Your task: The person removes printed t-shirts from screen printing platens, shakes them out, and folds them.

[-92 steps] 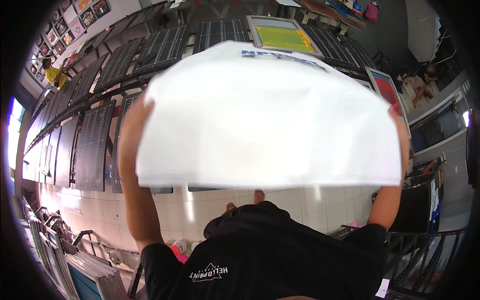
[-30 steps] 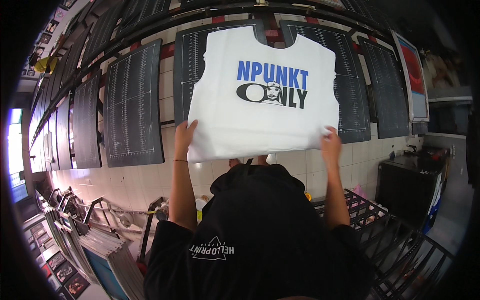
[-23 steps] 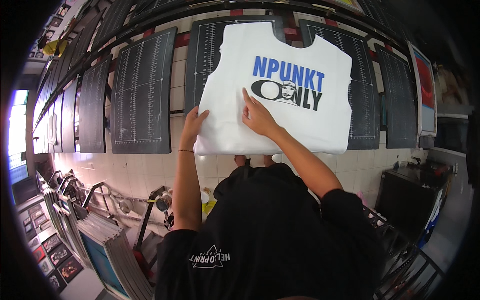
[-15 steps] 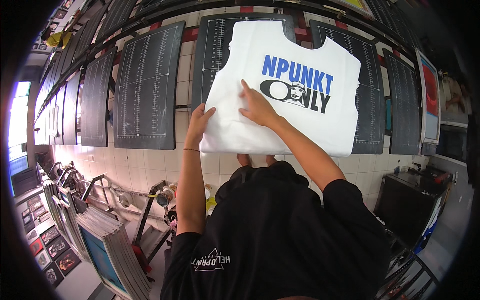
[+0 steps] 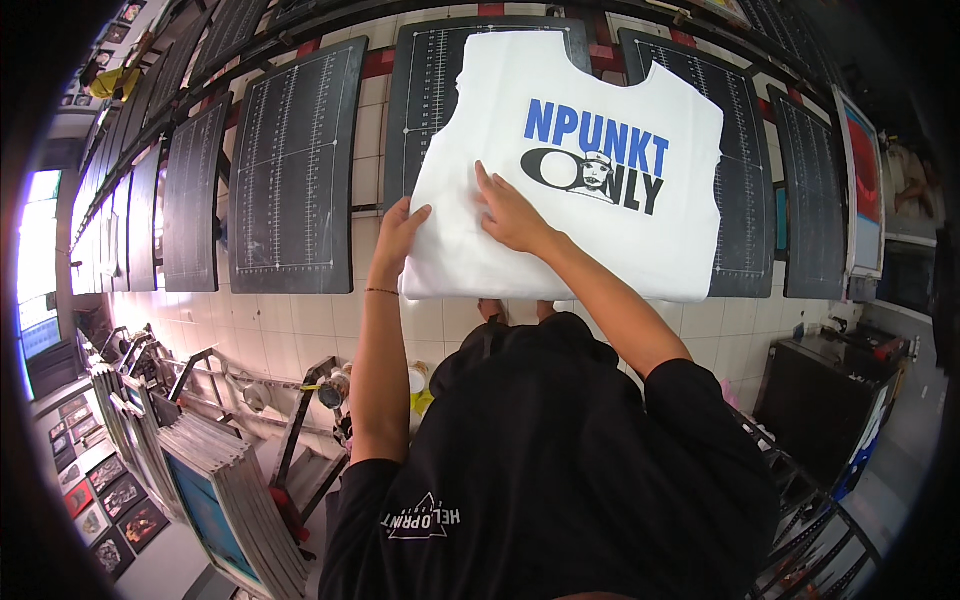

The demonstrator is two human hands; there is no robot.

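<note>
Fingers on your right hand (image 5: 512, 212) are spread flat and pressing the white printed shirt (image 5: 570, 170), just at 9 o'clock of the blue-and-black print, while your left hand (image 5: 398, 235) has its fingers loosely open on the shirt's lower corner at about 8 o'clock. Shirt's lying flat over a black gridded platen (image 5: 440, 80), hem hanging past the bottom edge toward you. More gridded platens (image 5: 295, 170) run off at 9 o'clock, and stacked screen frames (image 5: 225, 500) sit down at 7 o'clock.
</note>
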